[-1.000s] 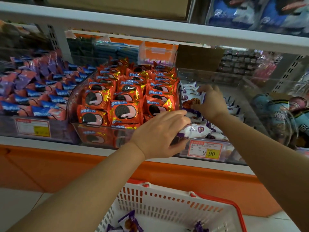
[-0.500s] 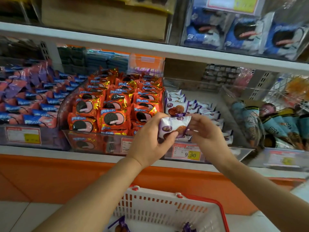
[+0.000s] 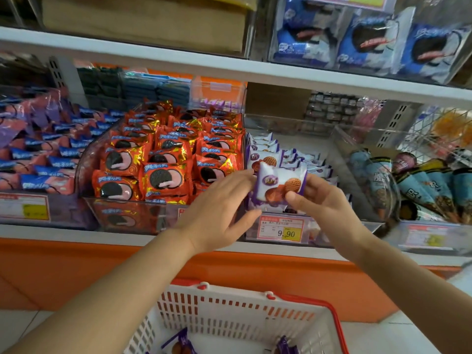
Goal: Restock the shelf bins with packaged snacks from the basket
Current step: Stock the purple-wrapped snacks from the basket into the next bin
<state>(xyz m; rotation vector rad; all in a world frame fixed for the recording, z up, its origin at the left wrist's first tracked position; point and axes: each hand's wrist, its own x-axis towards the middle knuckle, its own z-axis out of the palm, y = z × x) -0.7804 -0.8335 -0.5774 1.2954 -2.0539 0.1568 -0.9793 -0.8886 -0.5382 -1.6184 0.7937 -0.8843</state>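
The step in hand looked to be seating one packet [image 3: 278,185] in the bin [image 3: 314,144] behind the tag [image 3: 281,229]. The left hand [image 3: 217,210] was apart, fingers nearly straight, their tips against the packet's left edge and the thumb free below it. The right hand [image 3: 324,200] was clamped on the packet's right end, thumb on the face and fingers behind. The packet hung face-out above the bin's front wall, just right of the orange packs [image 3: 163,178].

To do it well, I judged, the right hand should carry the packet over the front wall and stand it upright, picture forward, in line with the row at the bin's left side. The left hand could steady that row against toppling. A light pinch would do, since the wrap looked thin and the biscuit inside was likely brittle.

Counts:
- Blue packs [image 3: 43,183]: too many and too blurred to count.
- Orange packs: three across the front row, the rest overlapping past counting.
- Hands: two.
- Packet held: one.
- Tag: one.
- Packets in the bin: a row at the left and a looser scatter beside it, number unclear.
- Cones [image 3: 419,185]: several.
- Basket [image 3: 229,310]: one, below, with two purple packs [image 3: 180,342] showing at the frame's edge.
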